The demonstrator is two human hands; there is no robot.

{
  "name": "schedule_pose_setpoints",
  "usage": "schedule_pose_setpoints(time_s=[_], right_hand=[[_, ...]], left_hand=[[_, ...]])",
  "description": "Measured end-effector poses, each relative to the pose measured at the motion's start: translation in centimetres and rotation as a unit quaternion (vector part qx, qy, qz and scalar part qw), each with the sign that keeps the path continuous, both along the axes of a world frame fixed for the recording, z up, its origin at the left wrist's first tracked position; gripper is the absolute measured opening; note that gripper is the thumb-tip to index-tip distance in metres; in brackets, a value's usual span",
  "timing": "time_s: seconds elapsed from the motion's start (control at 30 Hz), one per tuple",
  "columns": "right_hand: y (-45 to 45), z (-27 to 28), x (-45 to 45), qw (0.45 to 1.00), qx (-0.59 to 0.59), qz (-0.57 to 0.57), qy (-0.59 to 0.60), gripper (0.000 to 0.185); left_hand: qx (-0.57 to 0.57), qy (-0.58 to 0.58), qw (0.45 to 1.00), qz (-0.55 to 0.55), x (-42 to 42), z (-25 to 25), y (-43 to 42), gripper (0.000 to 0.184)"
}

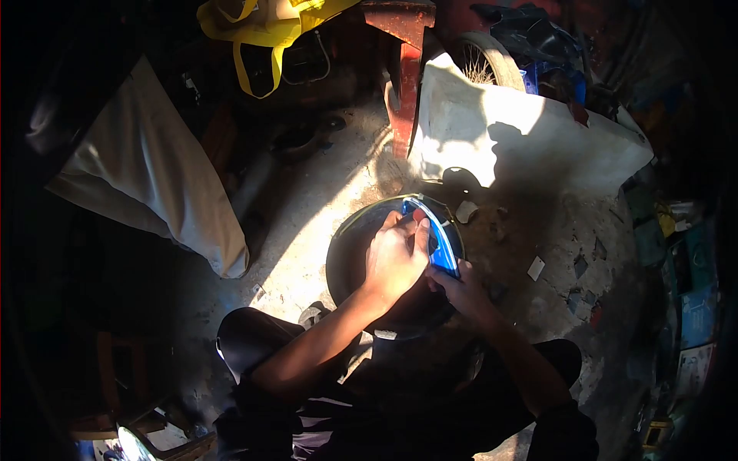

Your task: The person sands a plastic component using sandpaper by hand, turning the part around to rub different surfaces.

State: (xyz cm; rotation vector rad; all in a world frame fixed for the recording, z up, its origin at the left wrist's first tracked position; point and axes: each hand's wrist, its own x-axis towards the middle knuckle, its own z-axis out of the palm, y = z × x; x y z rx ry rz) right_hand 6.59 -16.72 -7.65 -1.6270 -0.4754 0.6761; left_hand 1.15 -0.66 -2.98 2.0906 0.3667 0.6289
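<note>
A blue curved piece (440, 250) is held over a dark round tub (340, 269), which stands on the floor (307, 230) between the person's bent knees, and both hands meet at the piece above the opening. That placing looks practical: the tub sits within easy reach of both arms, and anything that drips or drops would probably fall inside it — though its contents are too dark to make out. The piece is tilted, its far end by the tub's far rim and its near end toward the right hand (457, 290), so one hand seems to steady while the other bears on the surface. The left hand (393, 257) is curled, fingers bent and thumb stretched forward, gripping a small red piece (419, 215) against the upper part of the blue piece; whether it is a pad or something else I cannot tell. The right hand is closed on the lower end, its thumb along the edge, probably to keep it from turning; its other fingers are mostly in shadow, so their exact hold is hidden.
</note>
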Motion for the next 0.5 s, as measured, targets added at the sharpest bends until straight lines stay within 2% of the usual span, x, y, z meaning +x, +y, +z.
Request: schedule_pose_setpoints(time_s=[0.03, 0.07, 0.23, 0.37, 0.5], right_hand=[[0.0, 0.0, -0.2, 1.0, -0.001, -0.001, 0.001, 0.009], [0.1, -0.1, -0.3, 0.999, 0.016, 0.011, 0.027, 0.009], [0.1, 1.1, -0.4, 0.999, 0.009, 0.009, 0.052, 0.008], [0.2, 0.3, -0.4, 0.999, 0.007, 0.007, 0.046, 0.009], [0.2, 1.2, -0.4, 0.998, -0.013, -0.018, 0.056, 0.01]], left_hand=[[-0.001, -0.003, 1.0, 0.022, 0.2, 0.2, 0.1, 0.037], [-0.023, 0.05, 0.998, 0.029, 0.0, 0.5, 0.1, 0.038], [0.003, 0.038, 0.999, -0.013, -0.4, -0.2, -0.8, 0.037], [-0.001, 0.049, 0.999, 0.024, 0.0, 0.0, 0.0, 0.036], [0.024, 0.062, 0.997, -0.027, -0.5, -0.9, -0.8, 0.038]])
